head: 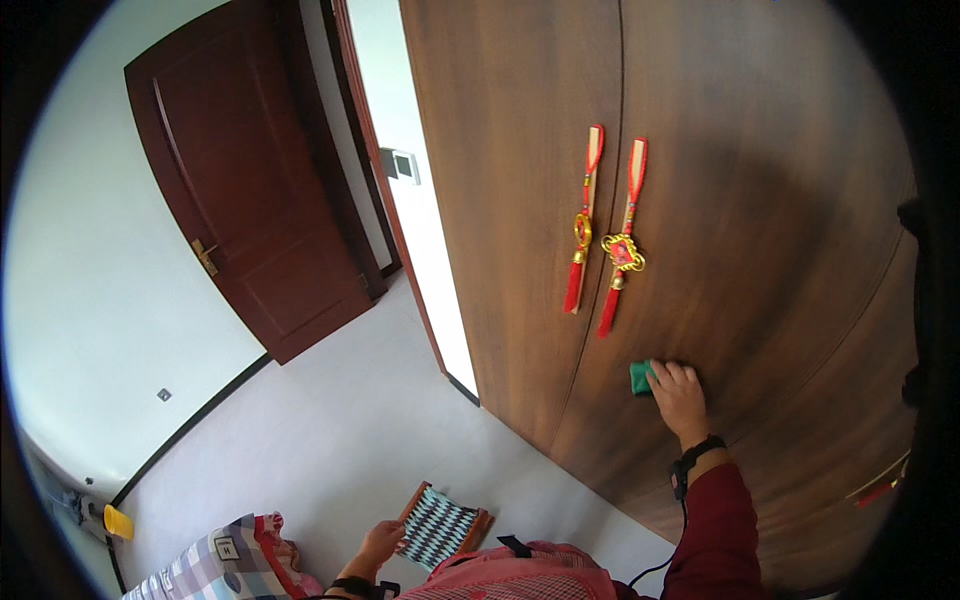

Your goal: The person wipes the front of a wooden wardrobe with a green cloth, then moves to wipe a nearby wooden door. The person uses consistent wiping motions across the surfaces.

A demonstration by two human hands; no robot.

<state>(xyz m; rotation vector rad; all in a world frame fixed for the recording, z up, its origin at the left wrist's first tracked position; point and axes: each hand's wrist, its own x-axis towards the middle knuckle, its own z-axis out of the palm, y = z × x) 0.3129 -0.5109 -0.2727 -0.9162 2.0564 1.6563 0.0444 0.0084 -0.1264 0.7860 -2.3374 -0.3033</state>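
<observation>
My right hand (678, 394) presses a folded green cloth (642, 378) against the brown wooden wardrobe door (720, 300). Above it, two red tassel ornaments with gold pieces, one (622, 251) right of the door seam and the other (582, 229) left of it, hang from the long door handles. My left hand (384, 541) is low in the view, fingers curled, beside a folding stool (442, 529) with a woven green and dark seat; whether it touches the stool cannot be told. Both wrists wear black bands.
A dark red door (240, 172) with a brass handle stands at the left. Checked bedding (217, 559) lies at the lower left, with a yellow bin (118, 523) beyond it. Light grey floor (330, 420) stretches between wall and wardrobe. Another red tassel (876, 493) shows at the right rim.
</observation>
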